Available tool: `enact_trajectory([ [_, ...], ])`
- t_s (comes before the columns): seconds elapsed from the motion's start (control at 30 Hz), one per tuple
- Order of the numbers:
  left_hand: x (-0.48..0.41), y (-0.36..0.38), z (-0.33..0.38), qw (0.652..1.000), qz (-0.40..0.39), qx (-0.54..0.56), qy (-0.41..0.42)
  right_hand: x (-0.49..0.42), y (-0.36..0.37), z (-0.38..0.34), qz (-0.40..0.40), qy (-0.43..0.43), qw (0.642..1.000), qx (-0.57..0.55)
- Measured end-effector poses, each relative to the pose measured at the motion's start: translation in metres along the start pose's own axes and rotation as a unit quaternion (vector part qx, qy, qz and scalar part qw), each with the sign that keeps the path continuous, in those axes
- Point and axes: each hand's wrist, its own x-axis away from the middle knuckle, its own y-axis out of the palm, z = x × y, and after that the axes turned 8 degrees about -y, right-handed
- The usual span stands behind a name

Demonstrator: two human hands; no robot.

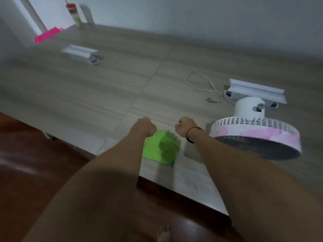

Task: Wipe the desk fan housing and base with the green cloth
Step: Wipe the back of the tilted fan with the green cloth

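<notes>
Both forearms reach over the table's (104, 81) near edge. Left hand (146, 125) and right hand (185, 126) are curled into fists, gripping nothing. Between them lies the folded green cloth (160, 148) (ready for pickup). Rightward, the desk fan (253, 130) lies tipped grille-down, base (257, 92) exposed for wiping.

A matt, pale wood-grain table (122, 81) carries a smooth white plastic desk fan (255, 135) blotched with pink. Beside it lies a soft, folded green cloth (160, 149). The floor (35, 154) below shows glossy reddish-brown.
</notes>
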Motion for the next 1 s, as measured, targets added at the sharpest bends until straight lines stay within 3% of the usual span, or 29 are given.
enact_trajectory([
  [0.2,-0.027,0.055,-0.044,0.998,-0.05,0.005,-0.026,-0.004,0.059,0.025,-0.053,0.161,0.985,-0.038],
  [0.37,-0.043,0.084,-0.054,0.996,-0.033,0.08,-0.031,-0.02,0.086,0.03,-0.015,0.209,0.963,-0.171],
  [0.47,-0.043,0.087,-0.047,0.988,-0.017,0.143,-0.06,-0.027,0.094,0.026,-0.004,0.244,0.93,-0.275],
  [0.57,-0.04,0.089,-0.043,0.963,-0.069,0.25,-0.074,-0.028,0.105,0.025,-0.035,0.221,0.932,-0.285],
  [0.67,-0.038,0.097,-0.049,0.963,-0.118,0.237,-0.04,-0.023,0.109,0.026,-0.03,0.198,0.936,-0.288],
  [0.73,-0.041,0.098,-0.052,0.97,-0.118,0.204,-0.051,-0.022,0.106,0.025,-0.019,0.186,0.939,-0.29],
  [0.9,-0.044,0.094,-0.045,0.936,-0.094,0.322,-0.104,-0.019,0.094,0.022,0.032,0.154,0.942,-0.298],
  [1.0,-0.044,0.104,-0.049,0.93,-0.105,0.33,-0.122,-0.012,0.094,0.028,0.009,0.155,0.949,-0.275],
])
